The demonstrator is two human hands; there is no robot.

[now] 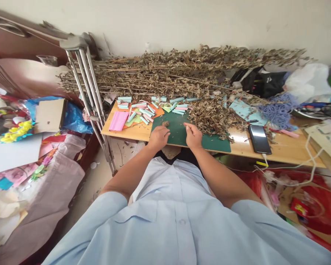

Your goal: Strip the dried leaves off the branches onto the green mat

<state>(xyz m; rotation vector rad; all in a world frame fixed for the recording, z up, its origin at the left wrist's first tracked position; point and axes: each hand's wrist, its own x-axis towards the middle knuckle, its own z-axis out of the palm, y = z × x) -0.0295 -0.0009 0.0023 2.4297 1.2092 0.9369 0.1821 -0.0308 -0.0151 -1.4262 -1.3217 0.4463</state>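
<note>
My left hand [159, 137] rests at the left part of the green mat [179, 129], its fingers curled beside a small brown clump [166, 124]; whether they grip part of it is too small to tell. To the right, my right hand [193, 135] is over the mat with thumb and forefinger pinched together on something I cannot make out. Crumbled dry leaves [211, 116] lie in a heap just beyond my right hand. Pink and blue paper rolls [145, 110] are scattered behind and left of the mat, near a stack of pink paper [118, 120].
Dried stalks [165, 73] stretch along the wall. Metal crutches [89, 84] lean at the table's left. A phone [259, 139] with a cable lies on the right, near purple yarn [278, 110] and a white plastic bag [307, 82]. Red bags [320, 202] sit below right.
</note>
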